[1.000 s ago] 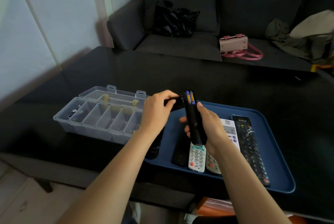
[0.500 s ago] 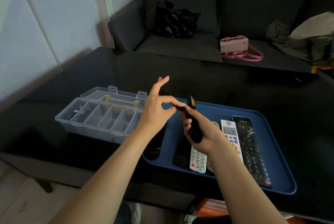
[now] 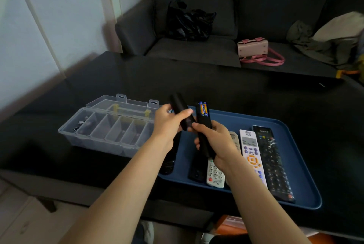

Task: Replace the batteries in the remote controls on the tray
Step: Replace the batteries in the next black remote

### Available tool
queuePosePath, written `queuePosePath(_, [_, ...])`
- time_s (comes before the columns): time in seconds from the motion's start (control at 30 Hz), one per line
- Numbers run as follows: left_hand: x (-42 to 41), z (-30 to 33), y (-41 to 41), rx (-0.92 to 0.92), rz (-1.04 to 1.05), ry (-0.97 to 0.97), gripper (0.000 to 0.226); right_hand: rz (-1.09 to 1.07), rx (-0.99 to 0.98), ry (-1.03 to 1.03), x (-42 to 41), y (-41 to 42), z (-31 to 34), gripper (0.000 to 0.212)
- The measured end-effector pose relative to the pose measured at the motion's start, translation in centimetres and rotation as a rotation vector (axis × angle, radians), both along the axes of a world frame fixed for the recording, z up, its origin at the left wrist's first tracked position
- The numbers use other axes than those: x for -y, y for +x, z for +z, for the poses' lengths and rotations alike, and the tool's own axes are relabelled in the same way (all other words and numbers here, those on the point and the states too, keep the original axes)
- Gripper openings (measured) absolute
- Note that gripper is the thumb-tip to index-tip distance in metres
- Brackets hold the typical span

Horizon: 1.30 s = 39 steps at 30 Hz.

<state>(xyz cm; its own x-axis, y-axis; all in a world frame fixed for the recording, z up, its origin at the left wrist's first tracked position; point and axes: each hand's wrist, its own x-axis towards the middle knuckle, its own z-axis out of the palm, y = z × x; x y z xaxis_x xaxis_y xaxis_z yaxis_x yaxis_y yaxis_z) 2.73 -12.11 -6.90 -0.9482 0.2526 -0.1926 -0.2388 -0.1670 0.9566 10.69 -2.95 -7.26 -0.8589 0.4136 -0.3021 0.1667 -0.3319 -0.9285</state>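
Note:
My right hand grips a black remote held upright above the blue tray, back side facing me. Its battery bay is uncovered and two blue-and-yellow batteries sit in it. My left hand pinches the black battery cover just left of the remote, its lower end touching the remote's side. On the tray lie a white remote, a long black remote, a beige remote, another white remote and a black one, partly hidden by my right hand.
A clear plastic organiser box with its lid open stands left of the tray, small dark items in its left compartment. A black cylindrical object lies at the tray's left edge. A dark sofa behind the black table holds a black bag and a pink handbag.
The remote was tipped away half a second ago and is turned back, so its batteries show again. My left hand has closed on the battery cover and holds it beside the remote.

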Motion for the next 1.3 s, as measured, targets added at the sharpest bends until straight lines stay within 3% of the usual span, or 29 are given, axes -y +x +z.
queuePosePath(0.17, [0.5,0.3,-0.6,0.155,-0.022,0.258,0.011,0.136,0.116,-0.016,-0.1,0.5,0.9,0.039])
queuePosePath(0.23, [0.4,0.0,-0.6,0.193,-0.029,0.234,0.009,0.176,0.121,0.030,0.1,0.7,0.9,0.046])
queuePosePath(0.33, [0.3,-0.3,-0.6,0.178,-0.008,0.047,0.013,0.202,0.110,0.093,0.4,1.0,1.1,0.048])
queuePosePath(0.53, [0.0,-0.4,-0.2,-0.016,-0.006,-0.024,0.014,0.227,0.077,0.164,0.5,1.1,1.5,0.047])
queuePosePath(0.93, [-0.7,-0.8,0.5,0.007,-0.057,0.053,0.014,0.187,0.062,0.206,0.5,1.2,1.6,0.052])
queuePosePath(1.0, [-0.6,-0.8,0.5,-0.001,-0.049,0.057,0.019,0.184,0.065,0.211,0.6,1.1,1.5,0.051])
queuePosePath(1.13, [0.0,-0.7,-0.1,-0.093,-0.050,0.037,0.063,0.188,0.063,0.232,0.7,1.2,1.6,0.040])
queuePosePath(1.3, [0.8,-0.3,-0.7,-0.153,-0.056,0.004,0.054,0.195,0.088,0.223,0.6,1.3,2.0,0.039])
